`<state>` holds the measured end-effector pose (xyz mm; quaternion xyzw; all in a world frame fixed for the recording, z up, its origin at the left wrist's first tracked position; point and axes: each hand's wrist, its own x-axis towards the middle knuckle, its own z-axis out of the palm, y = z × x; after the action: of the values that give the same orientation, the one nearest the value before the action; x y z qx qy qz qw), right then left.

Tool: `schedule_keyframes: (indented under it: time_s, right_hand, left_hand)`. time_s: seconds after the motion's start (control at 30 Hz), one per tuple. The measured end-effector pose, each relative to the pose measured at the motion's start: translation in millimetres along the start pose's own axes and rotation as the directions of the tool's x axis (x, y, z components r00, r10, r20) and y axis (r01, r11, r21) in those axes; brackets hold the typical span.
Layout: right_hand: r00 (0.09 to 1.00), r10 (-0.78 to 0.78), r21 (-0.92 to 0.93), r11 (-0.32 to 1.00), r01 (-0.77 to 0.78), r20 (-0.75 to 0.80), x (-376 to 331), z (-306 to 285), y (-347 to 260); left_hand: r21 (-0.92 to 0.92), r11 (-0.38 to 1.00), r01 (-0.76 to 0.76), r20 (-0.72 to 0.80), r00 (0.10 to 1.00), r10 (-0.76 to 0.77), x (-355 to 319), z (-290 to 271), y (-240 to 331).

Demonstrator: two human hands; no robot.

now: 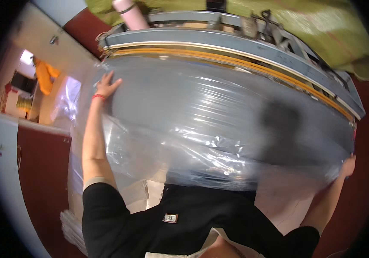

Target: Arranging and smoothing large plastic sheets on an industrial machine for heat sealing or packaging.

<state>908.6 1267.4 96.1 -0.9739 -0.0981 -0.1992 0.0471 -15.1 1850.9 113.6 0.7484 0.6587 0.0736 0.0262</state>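
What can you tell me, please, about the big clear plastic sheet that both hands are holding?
The wide clear plastic sheet looks thin, glossy and wrinkled, with bright creases across its lower part. It is spread over a grey surface, its far edge lying along a long grey bar with a yellow strip. The left hand presses flat on its left end; the right hand grips its right edge.

the scene is evenly lit and fairly bright. white glare streaks run across the clear plastic sheet [219, 124], and a soft dark shadow blotch lies on its right part. a window [26, 56] at far left blows out. edges bend strongly and darken to black; detail is slightly soft.
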Motion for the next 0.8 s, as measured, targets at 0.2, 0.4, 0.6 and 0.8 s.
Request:
schedule_keyframes:
  time_s: [0.2, 0.4, 0.6, 0.8]
  right_hand:
    - [0.997, 0.064, 0.027, 0.998, -0.065, 0.048, -39.5, -53.8, -68.6]
    - [0.993, -0.006, 0.082, 0.997, 0.015, -0.114, -29.5, -45.2, -35.7]
    - [0.995, 0.010, 0.175, 0.985, 0.008, -0.101, -23.0, -39.0, -38.3]
    - [0.993, -0.010, 0.197, 0.980, 0.033, -0.117, -26.1, -33.8, -39.5]
  left_hand:
    - [-0.211, 0.964, -0.163, -0.282, 0.954, 0.100, -3.1, -33.8, 93.5]
    - [-0.979, 0.187, -0.076, 0.127, 0.491, 0.862, -196.4, -54.1, 432.4]
    - [-0.956, 0.282, 0.080, 0.266, -0.169, 0.949, -368.4, 15.5, 566.0]
    - [-0.904, 0.355, 0.237, 0.341, -0.099, 0.935, -412.1, 100.6, 626.4]
